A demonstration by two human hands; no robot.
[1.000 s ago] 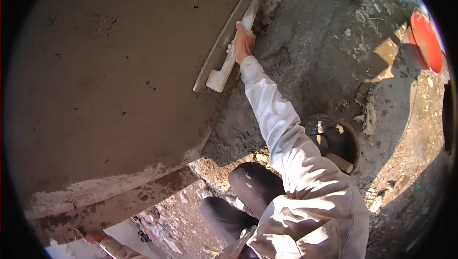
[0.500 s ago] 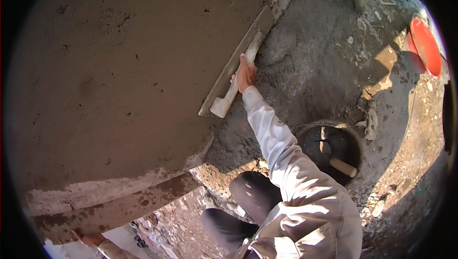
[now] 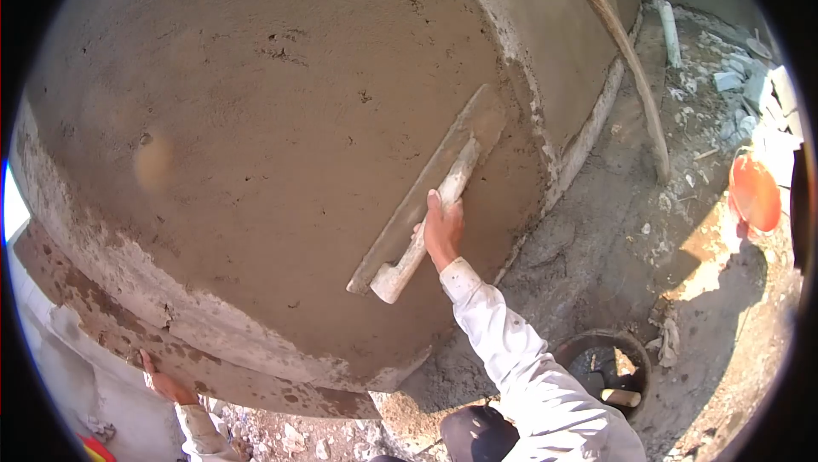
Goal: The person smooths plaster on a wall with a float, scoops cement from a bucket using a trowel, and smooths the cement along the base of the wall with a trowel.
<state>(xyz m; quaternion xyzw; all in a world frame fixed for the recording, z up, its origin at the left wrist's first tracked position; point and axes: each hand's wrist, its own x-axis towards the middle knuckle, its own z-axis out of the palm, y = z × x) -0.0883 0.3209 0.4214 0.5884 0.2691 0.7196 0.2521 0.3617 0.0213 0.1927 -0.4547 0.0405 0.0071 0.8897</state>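
My right hand (image 3: 443,228) is wrapped round the pale, mortar-caked handle of a long float (image 3: 423,194). The float's flat blade lies tilted against the wet grey-brown plaster wall (image 3: 256,147), a little inside its right edge. At the lower left, my left hand (image 3: 166,383) rests against the spotted brown board (image 3: 230,374) along the wall's lower edge. Its fingers are apart and it grips nothing.
A dark round bucket (image 3: 635,351) holding a wooden-handled tool (image 3: 620,397) stands at the lower right. Beyond it are a red basin (image 3: 755,194) and rubble. A wooden pole (image 3: 626,49) leans at the upper right, near a white pipe (image 3: 670,34).
The view has tilted up, showing more of the wall and pole. My right hand has brought the float from the wall's right edge onto the plaster face. My left hand stays at the board.
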